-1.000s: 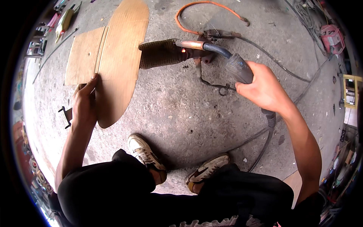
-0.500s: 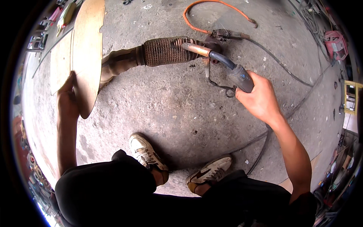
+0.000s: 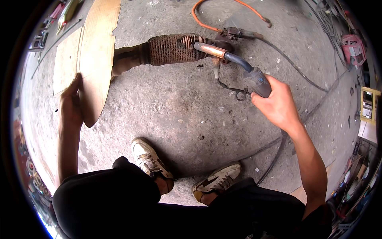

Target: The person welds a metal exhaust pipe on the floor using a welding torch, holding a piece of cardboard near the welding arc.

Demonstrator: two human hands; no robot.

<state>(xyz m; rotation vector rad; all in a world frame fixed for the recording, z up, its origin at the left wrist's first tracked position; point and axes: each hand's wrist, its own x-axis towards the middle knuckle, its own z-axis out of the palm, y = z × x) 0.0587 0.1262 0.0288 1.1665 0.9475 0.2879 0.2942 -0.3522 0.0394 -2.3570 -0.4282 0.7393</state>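
Note:
My left hand [image 3: 71, 105] grips a thin, pale wooden board [image 3: 99, 51] by its lower part, thumb on the face turned to me. The board stands over the left end of a rusty exhaust pipe [image 3: 129, 59] on the floor and hides part of it. A braided flex section [image 3: 171, 49] makes up the pipe's middle. My right hand [image 3: 278, 101] is closed round the dark handle of a welding torch [image 3: 238, 61]. Its copper nozzle points left, above the right end of the braid; whether it touches cannot be told. Fingers beneath the handle are mostly hidden.
An orange cable [image 3: 203, 24] curls beyond the pipe, beside a dirty clamp [image 3: 234, 34] with a black cable. The torch's cable [image 3: 274, 159] trails along the concrete floor near my shoes [image 3: 219, 179]. A red plastic crate-like thing [image 3: 353, 49] stands far right.
The board has shifted slightly right, covering more of the pipe's left end. The torch stays nearly in place over the braid's right end. The whole view has moved a little.

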